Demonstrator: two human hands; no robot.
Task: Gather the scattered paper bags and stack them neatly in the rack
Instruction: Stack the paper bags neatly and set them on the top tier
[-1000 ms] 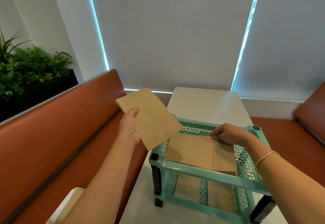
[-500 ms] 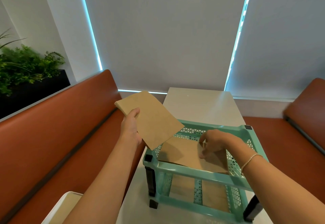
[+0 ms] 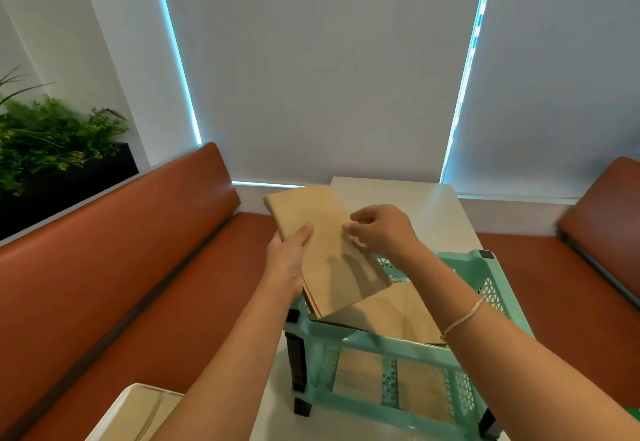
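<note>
Rack (image 3: 398,350) of teal plastic stands on the white bench (image 3: 408,205), its near rail closest to the camera, black feet at the corners. Flat paper bags (image 3: 394,316) lie on the rack's top shelf, their near edge reaching the near rail; more brown paper shows on the shelf below. Left of the rack's near corner, a pale container (image 3: 138,413) sits at the bench's near-left edge.

Above the rack's left rim, the left hand (image 3: 289,260) holds a stack of bags (image 3: 325,250) tilted, thumb curled over the stack's left edge, fingers underneath. The right hand (image 3: 381,229) hangs over the stack's right edge, fingers curled, thumb and fingertips at the paper; whether they pinch it I cannot tell.

Beyond the rack the bench top lies bare to its far edge. An orange seat (image 3: 114,267) flanks the rack's left and another the right; a plant (image 3: 52,135) stands farther left.

Since a second ago, the right hand has lifted off the bags on the shelf and come up to the held stack, which now sits nearer the rack.
</note>
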